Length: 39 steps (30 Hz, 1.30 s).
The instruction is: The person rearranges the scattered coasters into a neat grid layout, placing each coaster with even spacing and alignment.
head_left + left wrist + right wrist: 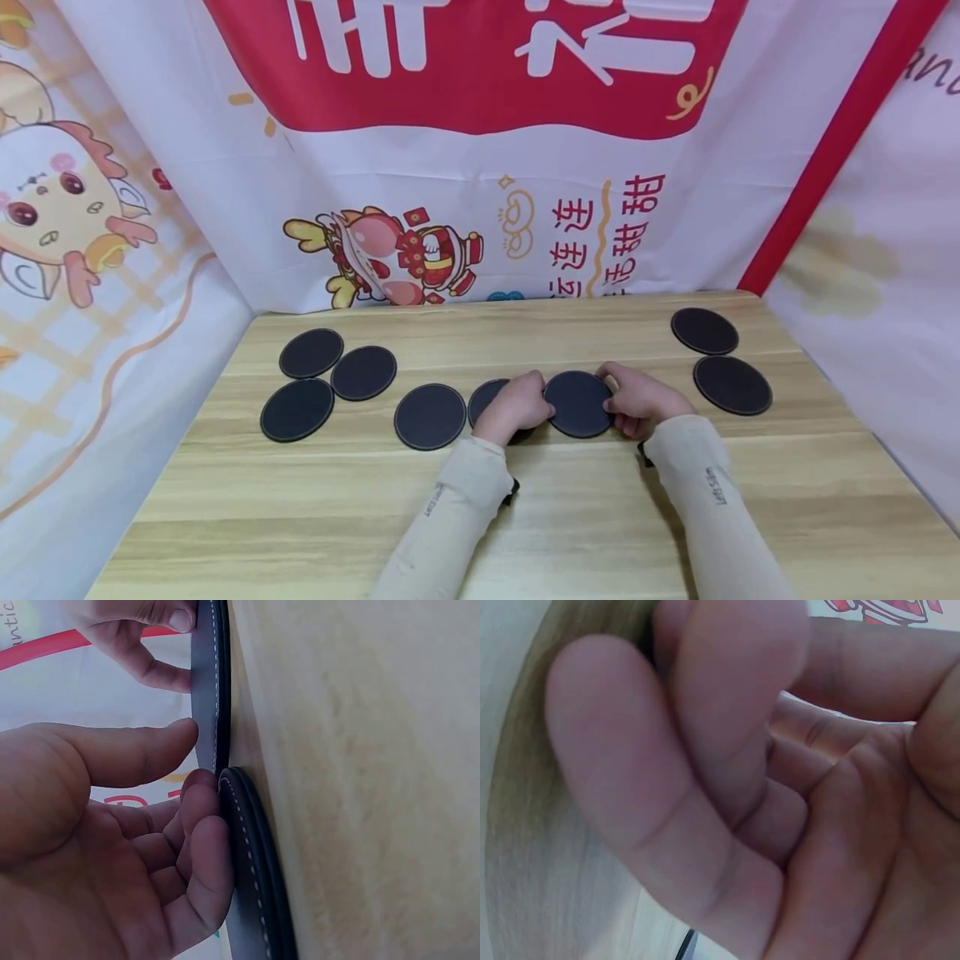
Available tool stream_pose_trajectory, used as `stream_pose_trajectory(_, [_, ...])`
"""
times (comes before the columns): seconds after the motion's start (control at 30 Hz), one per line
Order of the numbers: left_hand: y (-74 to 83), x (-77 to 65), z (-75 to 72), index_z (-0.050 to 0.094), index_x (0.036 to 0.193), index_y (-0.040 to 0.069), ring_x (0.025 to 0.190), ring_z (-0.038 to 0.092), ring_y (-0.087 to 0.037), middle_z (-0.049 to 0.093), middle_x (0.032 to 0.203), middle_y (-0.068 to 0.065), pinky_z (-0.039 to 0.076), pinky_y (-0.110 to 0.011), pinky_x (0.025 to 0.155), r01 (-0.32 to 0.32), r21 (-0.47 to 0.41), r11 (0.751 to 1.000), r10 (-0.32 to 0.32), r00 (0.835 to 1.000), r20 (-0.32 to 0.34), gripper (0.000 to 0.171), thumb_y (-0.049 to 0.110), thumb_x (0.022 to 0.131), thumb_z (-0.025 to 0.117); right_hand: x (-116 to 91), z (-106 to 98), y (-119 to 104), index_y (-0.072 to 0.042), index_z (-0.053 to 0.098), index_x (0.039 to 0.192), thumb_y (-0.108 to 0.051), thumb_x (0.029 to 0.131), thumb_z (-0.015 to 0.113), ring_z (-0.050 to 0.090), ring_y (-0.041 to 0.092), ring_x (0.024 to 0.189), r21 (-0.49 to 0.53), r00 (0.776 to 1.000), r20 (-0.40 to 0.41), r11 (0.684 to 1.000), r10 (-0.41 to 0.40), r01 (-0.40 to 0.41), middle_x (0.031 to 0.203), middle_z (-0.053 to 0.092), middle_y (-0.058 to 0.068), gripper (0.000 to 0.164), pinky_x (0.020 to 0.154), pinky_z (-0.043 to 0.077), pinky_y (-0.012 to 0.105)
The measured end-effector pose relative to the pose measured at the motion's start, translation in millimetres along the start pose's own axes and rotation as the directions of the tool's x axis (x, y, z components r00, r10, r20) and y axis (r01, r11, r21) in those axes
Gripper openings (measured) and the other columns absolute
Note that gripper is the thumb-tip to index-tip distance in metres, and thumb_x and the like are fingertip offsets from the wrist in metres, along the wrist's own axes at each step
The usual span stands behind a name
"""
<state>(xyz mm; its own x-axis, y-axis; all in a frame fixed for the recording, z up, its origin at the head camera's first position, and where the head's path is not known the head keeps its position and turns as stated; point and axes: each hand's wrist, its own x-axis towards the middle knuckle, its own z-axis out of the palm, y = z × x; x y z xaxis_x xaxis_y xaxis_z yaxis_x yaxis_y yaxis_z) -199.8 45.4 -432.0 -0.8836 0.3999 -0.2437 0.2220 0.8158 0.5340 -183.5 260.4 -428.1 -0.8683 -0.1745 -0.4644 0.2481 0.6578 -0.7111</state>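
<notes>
Near the middle of the table, a round black coaster [577, 404] with pale edge stitching lies between my two hands. My left hand [517, 404] holds its left edge, the thumb at the rim. Its curled lower fingers touch a neighbouring coaster [251, 877], which the hand partly covers in the head view. My right hand [641, 398] grips the right edge of the middle coaster, thumb and index finger spread along the rim. In the right wrist view the curled fingers of the right hand [832, 825] fill the picture and hide the coaster.
Another black coaster [431, 417] lies left of my left hand. Three coasters form a cluster at the left, one being the upper coaster [311, 353]. Two more, including the lower coaster [732, 385], lie at the right. A printed cloth [450, 167] hangs behind the wooden table [300, 517].
</notes>
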Motion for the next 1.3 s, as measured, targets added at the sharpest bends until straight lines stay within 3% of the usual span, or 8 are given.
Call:
stream_pose_trajectory(0.3, [3.3,-1.1,-0.4,0.059,0.119,-0.001,0.092,0.063,-0.025,0.066,0.103,-0.011,0.052,-0.037,0.081,-0.026,0.025,0.999,0.026,0.999,-0.020,0.035,0.013,0.091,0.074,-1.4,-1.6,-4.9,-0.006,0.042,0.139,0.003,0.098,0.055,0.054,0.022,0.048,-0.034,1.000,-0.002,0.999,-0.009,0.009,0.064,0.059,0.015,0.045,0.042,0.047,0.031])
stream_pose_trajectory(0.73, [2.5,0.4,2.9,0.058,0.121,0.000,0.097,0.064,-0.027,0.067,0.110,-0.012,0.052,-0.037,0.084,-0.027,0.049,0.998,0.027,1.000,-0.014,0.036,0.012,0.091,0.073,-2.6,0.6,-5.4,-0.008,0.041,0.137,0.003,0.096,0.059,0.051,0.020,0.047,0.002,0.999,0.019,1.000,0.028,-0.028,0.063,0.056,0.013,0.046,0.042,0.045,0.030])
stream_pose_trajectory(1.3, [-0.9,1.0,0.3,0.058,0.125,0.002,0.103,0.062,-0.025,0.066,0.119,-0.011,0.051,-0.035,0.088,-0.031,0.048,0.998,0.030,0.999,0.020,0.038,0.009,0.090,0.069,0.0,1.5,-7.4,-0.009,0.041,0.136,0.000,0.097,0.060,0.056,0.021,0.050,-0.066,0.999,0.042,0.997,0.032,-0.029,0.066,0.060,0.014,0.044,0.044,0.050,0.032])
